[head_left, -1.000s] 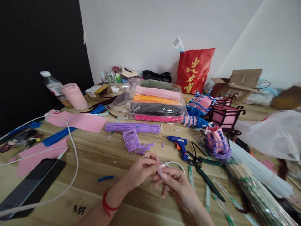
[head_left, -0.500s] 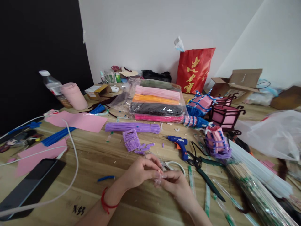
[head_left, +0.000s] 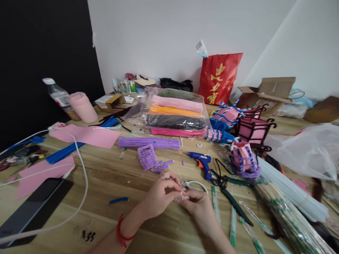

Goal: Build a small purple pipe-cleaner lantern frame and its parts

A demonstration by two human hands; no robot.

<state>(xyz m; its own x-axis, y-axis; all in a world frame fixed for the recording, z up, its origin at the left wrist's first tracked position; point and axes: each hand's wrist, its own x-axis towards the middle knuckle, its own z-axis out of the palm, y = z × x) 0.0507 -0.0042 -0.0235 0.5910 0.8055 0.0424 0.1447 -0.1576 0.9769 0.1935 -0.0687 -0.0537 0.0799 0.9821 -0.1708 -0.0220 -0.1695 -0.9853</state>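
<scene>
My left hand (head_left: 160, 197) and my right hand (head_left: 201, 211) meet at the front middle of the table. Between their fingertips they pinch a small pale, whitish-pink piece (head_left: 181, 198); the fingers hide part of it and its kind cannot be made out. Scissors (head_left: 198, 184) with a white handle lie just behind the hands, partly covered. Beyond my left hand are a square of purple chenille stems (head_left: 147, 157) and short purple offcuts (head_left: 165, 164). A blue glue gun (head_left: 203, 164) rests behind the scissors, its nozzle pointing left.
Green-handled cutters (head_left: 234, 203) and wrapped sticks (head_left: 286, 218) lie right. Pink lantern-like crafts (head_left: 244, 158) stand behind them. A purple stem bundle (head_left: 148, 143) lies before bagged coloured stems (head_left: 177, 121). On the left are a phone (head_left: 34, 208), white cable (head_left: 85, 176) and pink sheets (head_left: 92, 137).
Both hands have shifted very slightly, still pinching the small pale piece together. The left fingers have tilted a little upward around it. Nothing else on the table has moved.
</scene>
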